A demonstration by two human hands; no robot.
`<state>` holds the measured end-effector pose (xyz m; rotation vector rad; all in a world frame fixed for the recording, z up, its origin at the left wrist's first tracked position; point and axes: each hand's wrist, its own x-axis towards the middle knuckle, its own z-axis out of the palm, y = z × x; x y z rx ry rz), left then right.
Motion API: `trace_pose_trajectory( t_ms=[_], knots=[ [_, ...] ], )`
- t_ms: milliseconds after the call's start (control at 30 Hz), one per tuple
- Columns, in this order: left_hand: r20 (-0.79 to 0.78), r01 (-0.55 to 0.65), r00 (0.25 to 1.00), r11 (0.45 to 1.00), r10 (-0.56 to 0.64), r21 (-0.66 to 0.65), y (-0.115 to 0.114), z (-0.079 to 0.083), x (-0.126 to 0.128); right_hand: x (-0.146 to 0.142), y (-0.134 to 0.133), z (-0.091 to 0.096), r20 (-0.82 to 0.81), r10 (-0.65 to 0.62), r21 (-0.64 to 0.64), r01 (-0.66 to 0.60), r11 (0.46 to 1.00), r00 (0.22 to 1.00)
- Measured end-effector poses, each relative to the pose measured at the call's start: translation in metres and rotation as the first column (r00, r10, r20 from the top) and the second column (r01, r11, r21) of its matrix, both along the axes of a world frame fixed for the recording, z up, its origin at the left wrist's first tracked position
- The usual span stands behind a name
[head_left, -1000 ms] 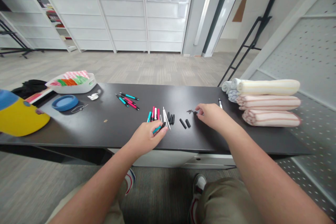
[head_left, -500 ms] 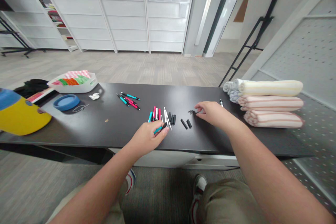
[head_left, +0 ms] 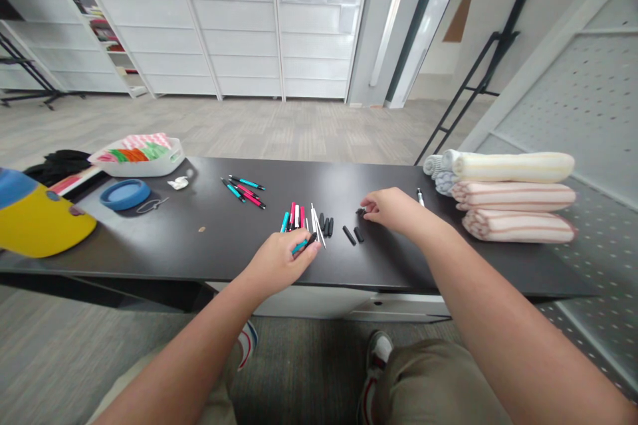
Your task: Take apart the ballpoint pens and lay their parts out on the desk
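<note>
My left hand (head_left: 282, 259) is closed around a blue pen barrel with a black end (head_left: 305, 244), held just above the table's front part. The fingers of my right hand (head_left: 391, 209) are pinched together at a small heap of black pen parts (head_left: 359, 212); what lies between the fingertips is hidden. Between the hands are thin white refills (head_left: 316, 218), short black grips (head_left: 326, 226) and two black tubes (head_left: 349, 235). Blue, pink and white barrels (head_left: 294, 216) stand in a row behind my left hand. Several whole-looking blue and pink pens (head_left: 248, 192) form a pile farther left.
Rolled towels (head_left: 516, 196) are stacked on the right of the dark table (head_left: 239, 246), with a pen (head_left: 420, 196) beside them. On the left are a blue round dish (head_left: 124, 194), a white tray of colourful packets (head_left: 169, 161), crumpled white paper (head_left: 178, 182) and a yellow-blue cap (head_left: 44, 219).
My right hand has shifted slightly left onto the heap of small black parts, its fingers closing. My left hand stays in place with the blue pen barrel.
</note>
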<state>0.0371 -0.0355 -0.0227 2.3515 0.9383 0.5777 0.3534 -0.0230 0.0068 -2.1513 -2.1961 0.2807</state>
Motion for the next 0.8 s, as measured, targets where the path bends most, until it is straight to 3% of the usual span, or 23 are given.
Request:
trace_pose_trajectory(
  t_ms=[400, 600, 800],
  knots=[
    [-0.010, -0.004, 1.000, 1.000, 0.004, 0.005, 0.000, 0.000, 0.001, -0.015, -0.004, 0.004, 0.047, -0.110, 0.026, 0.109, 0.994, 0.993],
    [0.016, 0.011, 1.000, 1.000, -0.011, 0.016, 0.000, -0.001, 0.001, -0.021, 0.001, -0.003, 0.093, -0.066, 0.099, 0.057, 0.993, 0.993],
    [0.000, 0.003, 1.000, 1.000, -0.003, 0.002, 0.000, 0.000, 0.001, -0.021, 0.008, -0.005, 0.104, 0.019, 0.090, -0.028, 0.996, 0.994]
  ],
)
